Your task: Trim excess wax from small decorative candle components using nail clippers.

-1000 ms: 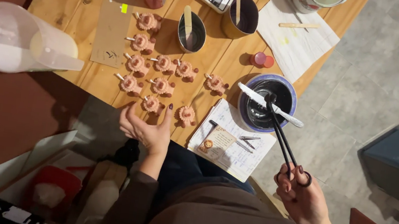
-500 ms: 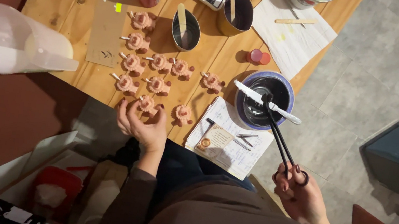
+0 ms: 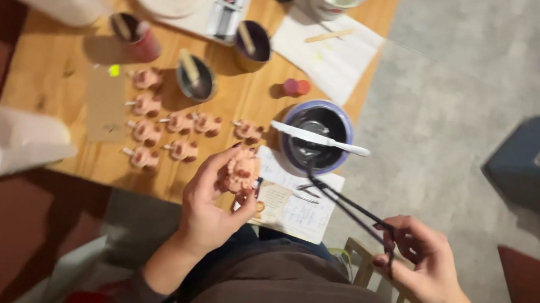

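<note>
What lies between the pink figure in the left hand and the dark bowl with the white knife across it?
In the head view, only the corner of a written paper sheet separates the pink figure from the dark bowl.

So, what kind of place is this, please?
Probably a home craft table. The left hand holds a small pink figure, the right hand holds long tweezers, and a paint box lies nearby.

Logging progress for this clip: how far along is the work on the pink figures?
Done: nothing visibly finished. In hand: the left hand holds one pink figure; the right hand holds long tweezers, tips near the dark bowl. Left: about eight figures lie on the table.
</note>
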